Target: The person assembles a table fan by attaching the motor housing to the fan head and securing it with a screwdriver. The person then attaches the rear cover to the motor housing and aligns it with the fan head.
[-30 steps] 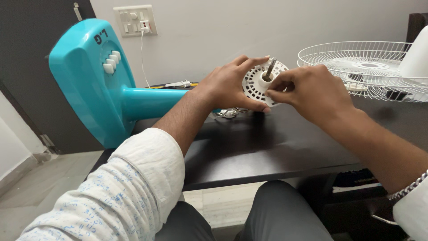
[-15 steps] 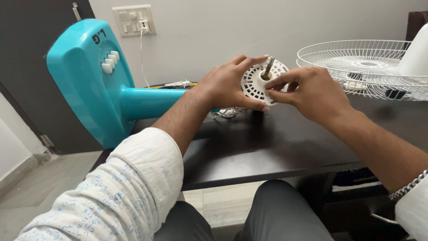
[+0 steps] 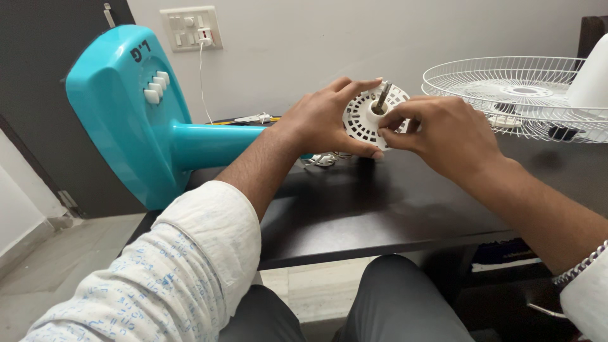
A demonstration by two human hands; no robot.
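Observation:
A turquoise table fan body lies on its side on the dark table, its base toward the left. My left hand wraps around the white vented motor housing, from which a metal shaft sticks out. My right hand touches the housing's face just below the shaft, its fingertips pinched together there. What the fingertips pinch is hidden.
A white wire fan guard lies flat at the back right, with a white object beside it. A wall switchboard has a white cable plugged in. Loose wires lie behind the fan neck. My knees are below the table edge.
My right hand's fingers have shifted slightly at the housing's face near the shaft. The left hand and the fan body stay almost still.

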